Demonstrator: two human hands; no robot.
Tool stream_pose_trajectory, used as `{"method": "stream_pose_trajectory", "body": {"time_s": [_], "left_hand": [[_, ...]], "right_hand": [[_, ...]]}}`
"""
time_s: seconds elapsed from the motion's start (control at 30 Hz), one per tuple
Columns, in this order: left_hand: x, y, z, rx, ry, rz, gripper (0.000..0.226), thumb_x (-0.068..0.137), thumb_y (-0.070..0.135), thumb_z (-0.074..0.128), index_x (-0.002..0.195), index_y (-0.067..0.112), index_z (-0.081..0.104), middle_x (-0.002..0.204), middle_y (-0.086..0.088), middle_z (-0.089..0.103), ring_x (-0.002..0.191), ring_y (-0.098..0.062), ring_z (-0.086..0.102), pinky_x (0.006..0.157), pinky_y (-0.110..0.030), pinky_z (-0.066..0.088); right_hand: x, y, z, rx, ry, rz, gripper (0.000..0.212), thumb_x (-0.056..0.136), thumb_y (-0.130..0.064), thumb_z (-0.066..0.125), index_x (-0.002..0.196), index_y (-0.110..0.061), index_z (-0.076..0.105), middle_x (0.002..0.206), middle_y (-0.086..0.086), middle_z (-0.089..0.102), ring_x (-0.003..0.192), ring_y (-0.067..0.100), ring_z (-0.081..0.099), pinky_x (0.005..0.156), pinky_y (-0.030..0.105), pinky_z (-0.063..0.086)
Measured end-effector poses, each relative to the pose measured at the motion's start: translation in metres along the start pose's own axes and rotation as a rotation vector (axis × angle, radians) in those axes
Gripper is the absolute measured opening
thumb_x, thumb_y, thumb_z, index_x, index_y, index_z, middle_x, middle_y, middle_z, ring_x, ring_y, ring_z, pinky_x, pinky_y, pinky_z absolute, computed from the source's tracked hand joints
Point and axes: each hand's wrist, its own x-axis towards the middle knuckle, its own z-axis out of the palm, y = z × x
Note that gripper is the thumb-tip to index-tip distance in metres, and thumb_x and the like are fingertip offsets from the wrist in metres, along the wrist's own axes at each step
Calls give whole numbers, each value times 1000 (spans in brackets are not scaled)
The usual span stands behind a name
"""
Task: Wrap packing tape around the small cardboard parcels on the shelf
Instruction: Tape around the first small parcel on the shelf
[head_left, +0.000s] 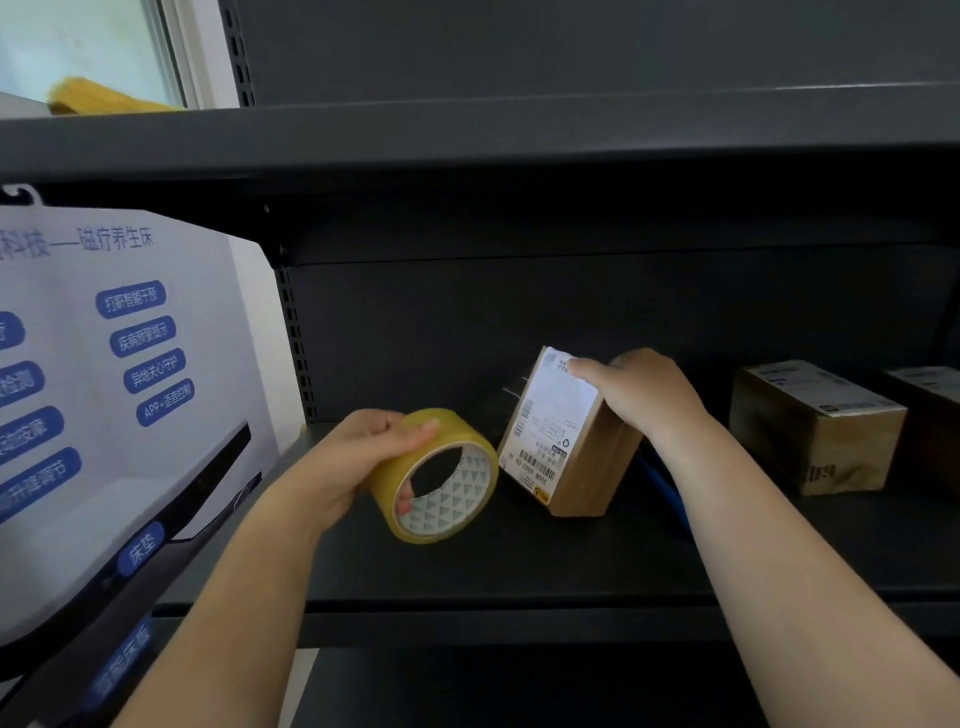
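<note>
Nearest the camera are two bare forearms, reaching up and forward over the front edge of the dark shelf (519, 571). At far left, beside the shelving, stands a white poster (119, 374) with blue labels.

The left hand (358, 457) grips the tape roll (436, 475), fingers curled over its outer band and one fingertip showing through the core. The roll hangs just above the shelf with its open core turned toward the camera, probably so the free end can be found and pulled toward the box. No loose end of tape is visible from here, so I cannot tell if any has been peeled.

Just to the right, close beside the roll, the parcel (566, 441) stands tipped on one lower edge, its white label facing up and left. The right hand (644, 389) holds it from the top and back, fingers wrapped over the upper corner onto the label, wrist bent down. That tilt seems meant to lift a side clear for taping.

Well apart at the right, a second parcel (815, 426) sits flat, with another box (930, 410) partly cut off at the frame edge.
</note>
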Motion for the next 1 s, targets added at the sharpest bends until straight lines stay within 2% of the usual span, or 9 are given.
{"method": "stream_pose_trajectory", "body": {"time_s": [0.13,0.27,0.33,0.43,0.53,0.6,0.73,0.8,1.0], "left_hand": [[0,6,-3,-127,-57,34,63,31,48,89,72,8,63,42,-10,57,33,-18,55,39,-24,49],[-3,8,8,64,20,-85,29,64,31,77,74,6,64,42,-1,56,35,-10,53,37,-22,47],[-5,1,13,94,49,-120,27,71,33,69,73,7,64,41,3,56,35,-8,52,38,-21,47],[-5,-4,16,92,58,-118,32,68,37,70,78,7,63,42,3,58,38,-8,55,41,-22,49],[-7,-2,7,-70,-45,-33,48,51,45,85,74,8,64,44,-2,58,39,-12,57,44,-25,52],[-8,1,4,-125,-120,6,49,37,49,88,65,14,69,45,-6,59,38,-14,58,45,-25,53],[-9,4,21,18,-79,-103,40,57,33,82,81,6,63,50,-4,62,40,-12,59,45,-23,53],[-12,2,31,53,-45,-142,36,59,31,71,82,6,62,52,-3,64,42,-12,59,46,-22,52],[-23,-3,47,21,47,-184,26,68,27,71,79,4,63,49,-2,63,42,-12,59,41,-23,51]], "right_hand": [[0,9,0,129,37,21,48,79,-59,52,63,-14,47,74,5,56,68,19,55,56,30,37],[1,16,-4,215,40,74,55,77,-63,52,92,-12,63,93,5,64,81,20,59,63,31,40],[1,18,-6,239,30,90,55,79,-61,52,99,-11,64,95,5,64,82,19,57,64,31,39],[-1,17,-10,297,6,105,48,81,-57,54,94,-12,63,92,4,63,78,17,55,66,30,41],[-2,26,-13,427,-4,183,49,78,-56,59,102,-14,57,101,6,61,90,23,55,87,40,46],[-5,32,-13,524,-20,246,56,75,-58,62,111,-15,57,108,8,60,100,29,55,92,47,47],[-12,39,-6,618,-37,358,61,77,-56,59,122,-16,53,117,13,58,106,35,53,89,51,48],[-17,43,-3,670,-66,423,59,80,-54,58,126,-18,50,120,14,55,110,36,51,90,52,47],[-21,55,4,798,-74,483,55,83,-47,59,128,-17,49,117,13,55,110,35,50,93,56,45]]}}
